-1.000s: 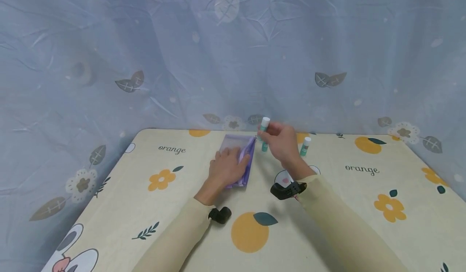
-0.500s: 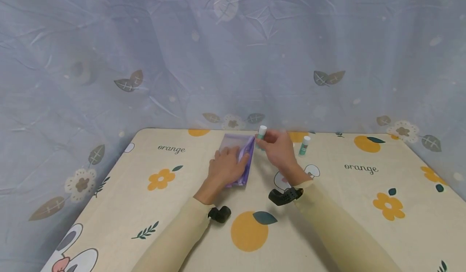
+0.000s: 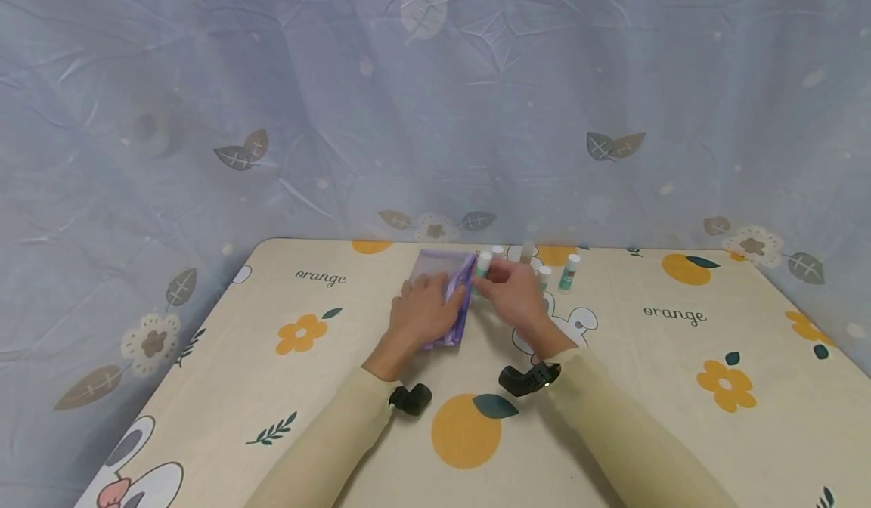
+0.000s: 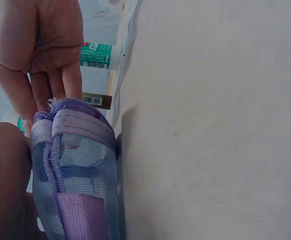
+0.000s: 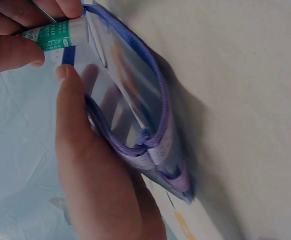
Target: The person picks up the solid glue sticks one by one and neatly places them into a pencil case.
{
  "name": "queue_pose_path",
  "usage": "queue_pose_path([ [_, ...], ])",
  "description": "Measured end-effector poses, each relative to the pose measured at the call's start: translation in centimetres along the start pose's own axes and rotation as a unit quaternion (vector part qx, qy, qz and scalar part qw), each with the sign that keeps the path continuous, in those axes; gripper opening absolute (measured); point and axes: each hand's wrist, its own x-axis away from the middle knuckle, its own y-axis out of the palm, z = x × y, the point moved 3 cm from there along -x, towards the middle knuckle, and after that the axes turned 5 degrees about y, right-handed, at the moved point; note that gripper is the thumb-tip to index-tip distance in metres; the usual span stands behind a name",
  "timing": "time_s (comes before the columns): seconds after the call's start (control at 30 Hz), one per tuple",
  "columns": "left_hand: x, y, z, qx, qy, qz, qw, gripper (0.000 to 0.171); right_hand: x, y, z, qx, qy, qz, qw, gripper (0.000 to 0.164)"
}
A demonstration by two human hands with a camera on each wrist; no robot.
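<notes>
In the head view a purple mesh zip pouch (image 3: 457,319) lies on the table, its unzipped mouth facing right. My left hand (image 3: 423,310) holds it from above, thumb at the rim and fingers on the upper wall, where they show through the mesh in the right wrist view. There the mouth gapes wide. My right hand (image 3: 513,296) pinches a green glue stick (image 5: 55,36) with a white cap, cap end at the mouth of the pouch (image 5: 160,90). Other glue sticks stand to the right, one (image 3: 569,274) fully visible and another (image 3: 543,277) partly hidden.
One more white cap (image 3: 497,252) shows behind my right hand. A brown stick with a barcode (image 4: 96,100) stands past the pouch in the left wrist view. The patterned tablecloth (image 3: 367,432) ends at a pale blue curtain (image 3: 435,100).
My right hand has come down and slightly left with the glue stick, from above the table to the pouch's mouth. My left hand and the pouch stay where they were.
</notes>
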Motion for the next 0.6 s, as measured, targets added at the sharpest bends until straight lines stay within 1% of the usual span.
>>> queue_pose_path([
  [0.2, 0.0, 0.0, 0.03, -0.003, 0.001, -0.002, 1.0, 0.067, 0.28, 0.26, 0.33, 0.032, 0.003, 0.006, 0.999, 0.036],
  [0.6, 0.0, -0.22, 0.15, -0.009, 0.001, -0.002, 1.0, 0.067, 0.21, 0.75, 0.9, 0.028, -0.007, 0.011, 1.0, 0.032],
])
